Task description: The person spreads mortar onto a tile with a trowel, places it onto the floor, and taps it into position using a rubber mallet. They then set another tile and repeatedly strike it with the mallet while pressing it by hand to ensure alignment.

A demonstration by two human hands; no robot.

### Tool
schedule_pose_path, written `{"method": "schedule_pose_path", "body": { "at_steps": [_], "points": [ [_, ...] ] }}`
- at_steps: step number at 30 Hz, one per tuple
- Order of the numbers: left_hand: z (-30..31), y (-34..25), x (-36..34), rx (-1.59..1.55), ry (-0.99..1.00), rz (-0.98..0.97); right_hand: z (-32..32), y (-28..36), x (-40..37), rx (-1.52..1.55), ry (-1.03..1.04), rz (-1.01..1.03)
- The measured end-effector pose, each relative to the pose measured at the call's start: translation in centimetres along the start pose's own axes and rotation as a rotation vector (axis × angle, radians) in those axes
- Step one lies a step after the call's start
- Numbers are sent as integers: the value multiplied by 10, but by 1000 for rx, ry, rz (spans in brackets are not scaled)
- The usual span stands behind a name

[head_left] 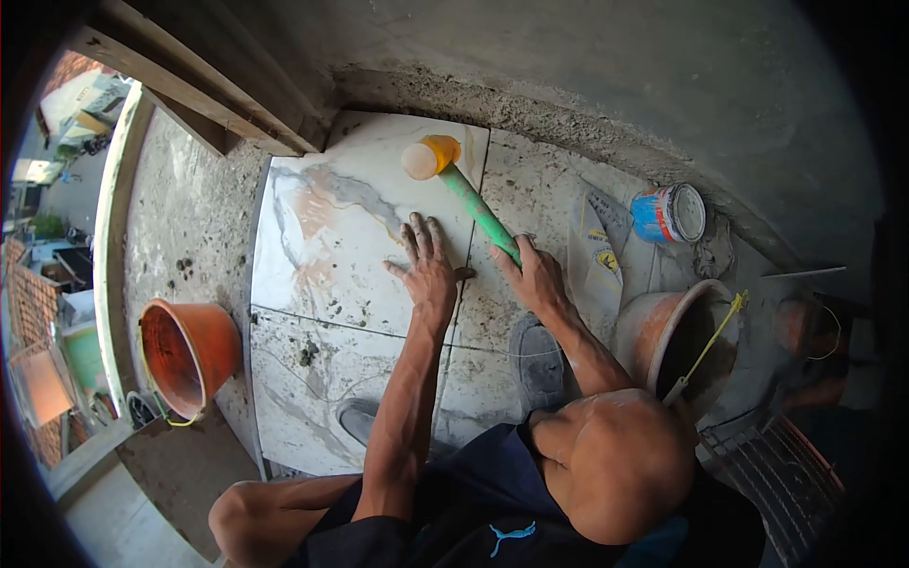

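My right hand point(533, 276) is wrapped round the green handle of a rubber mallet point(481, 213). Its yellow head with a pale face point(429, 158) is over the far part of a marbled floor tile point(331, 222). My left hand point(428, 265) lies on that same tile near its right edge, fingers spread and pointing away from me. Grey smears and crumbs of mortar mark the tile. Dark joints separate it from the neighbouring tiles point(511, 180).
An orange bucket point(213, 343) lies tipped at the left. To the right are a blue paint can point(653, 216), a crumpled printed bag point(601, 251) and a mortar-stained bucket point(649, 331). A rough wall base point(568, 118) runs behind; a wooden frame point(208, 80) stands far left.
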State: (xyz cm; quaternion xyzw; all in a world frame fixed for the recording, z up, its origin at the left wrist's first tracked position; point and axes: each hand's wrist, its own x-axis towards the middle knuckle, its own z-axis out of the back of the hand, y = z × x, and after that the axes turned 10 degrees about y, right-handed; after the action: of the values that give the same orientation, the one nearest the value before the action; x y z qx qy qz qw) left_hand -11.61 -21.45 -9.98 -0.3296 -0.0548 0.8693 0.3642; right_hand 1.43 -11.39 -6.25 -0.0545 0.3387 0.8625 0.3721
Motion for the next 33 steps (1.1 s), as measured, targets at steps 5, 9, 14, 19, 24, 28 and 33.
{"method": "schedule_pose_path", "body": {
  "at_steps": [5, 9, 14, 19, 24, 28, 33],
  "points": [
    [-8, 2, -4, 3, -45, -10, -1, -7, 9, -86, -7, -36],
    [-14, 7, 5, 21, -81, -9, -1, -2, -10, 80, -75, 68],
    [-32, 17, -23, -67, -243, 15, 5, -4, 6, 56, 135, -54],
    [-77, 47, -67, -72, -439, 183, 3, 11, -6, -54, 21, 60],
    [-74, 47, -69, -76, -391, 202, -2, 0, -32, -57, -68, 259],
    [-74, 45, -69, -109, -392, 179, 1, -8, -19, -329, 15, 76],
    [-69, 45, -68, -144, -359, 196, -1, -21, -26, -137, -51, 278]
  ]
}}
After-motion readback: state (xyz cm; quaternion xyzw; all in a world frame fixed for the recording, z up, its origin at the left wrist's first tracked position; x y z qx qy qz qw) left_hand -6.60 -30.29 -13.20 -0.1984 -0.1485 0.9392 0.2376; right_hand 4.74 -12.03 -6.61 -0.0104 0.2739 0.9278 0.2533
